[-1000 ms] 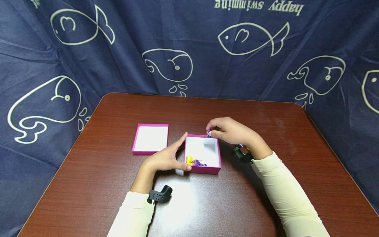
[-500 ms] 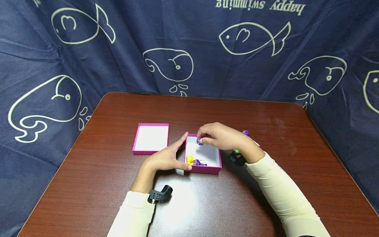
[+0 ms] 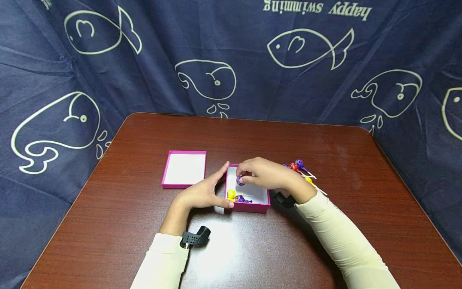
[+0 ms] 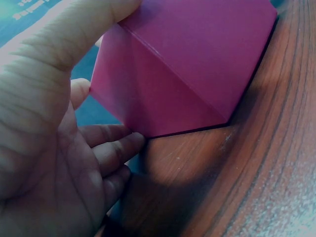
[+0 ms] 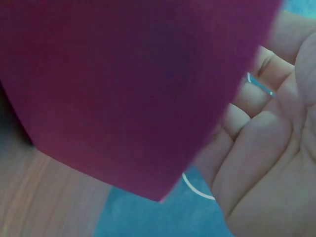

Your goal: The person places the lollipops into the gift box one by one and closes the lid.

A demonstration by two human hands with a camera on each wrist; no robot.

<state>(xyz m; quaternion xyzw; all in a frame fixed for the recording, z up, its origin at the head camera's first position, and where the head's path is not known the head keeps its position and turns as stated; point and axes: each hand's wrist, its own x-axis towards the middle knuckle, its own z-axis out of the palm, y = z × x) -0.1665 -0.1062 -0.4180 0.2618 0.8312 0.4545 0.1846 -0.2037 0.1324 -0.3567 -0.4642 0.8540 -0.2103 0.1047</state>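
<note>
My left hand point(image 3: 202, 194) grips the left side of a pink box point(image 3: 252, 207), thumb at its front wall and fingers spread toward the back corner. In the left wrist view the box's outer wall point(image 4: 197, 54) lies between thumb and fingers. Over the white inside of the box, my right hand point(image 3: 267, 173) pinches a purple-wrapped lollipop point(image 3: 240, 181). A yellow lollipop point(image 3: 231, 194) and a purple one point(image 3: 241, 198) lie along the front inside. The right wrist view has the box wall point(image 5: 123, 89) covering my right fingertips.
A pink lid point(image 3: 184, 169) with a white inside lies left of the box. Right of the box, partly behind my right wrist, are several lollipops, among them a red one point(image 3: 293, 166), a purple one point(image 3: 299, 163) and a yellow one point(image 3: 309, 181). A dark fish-print cloth point(image 3: 249, 92) hangs behind the table.
My right hand has carried the purple lollipop from the box's back edge forward and left, down into the box. More of the lollipops on the right show. The left hand stays put.
</note>
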